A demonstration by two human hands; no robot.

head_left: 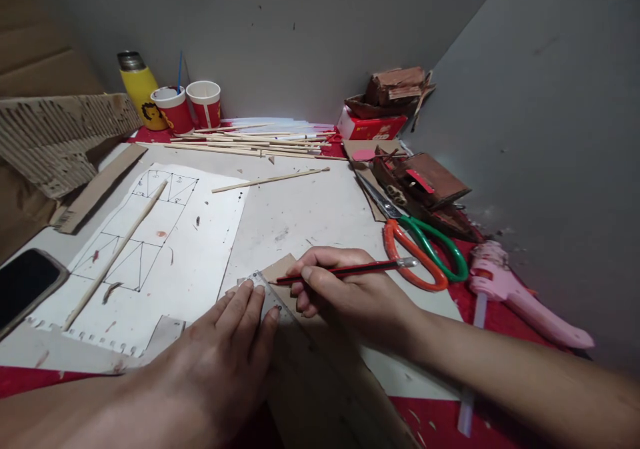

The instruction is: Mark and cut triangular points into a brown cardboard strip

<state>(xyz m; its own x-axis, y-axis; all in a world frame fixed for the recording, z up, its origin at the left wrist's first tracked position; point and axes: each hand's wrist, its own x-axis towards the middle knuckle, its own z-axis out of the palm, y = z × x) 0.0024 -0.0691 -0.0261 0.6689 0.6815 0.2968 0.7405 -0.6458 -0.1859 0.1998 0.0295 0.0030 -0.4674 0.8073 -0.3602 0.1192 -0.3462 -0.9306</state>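
Observation:
My left hand [225,335] lies over a grey, marked ruler [257,277], its fingertips holding it down on a strip of brown cardboard [283,264]. Much of the ruler is hidden beneath the hand. In my right hand [350,289] is a red and black pencil [350,270], pinched between thumb and fingers. The pencil's tip meets the cardboard close to the ruler's edge. To the left of both hands, a sheet of paper [200,235] bears drawn lines and triangles, with a wooden stick [120,252] lying across it.
Scissors [425,252] with orange and green handles and a pink glue gun [530,309] lie at right. Brown cardboard pieces [430,179] are behind them. Thin sticks [250,143], paper cups [204,102] and a yellow bottle [140,92] stand at the back. A phone [30,285] rests at left.

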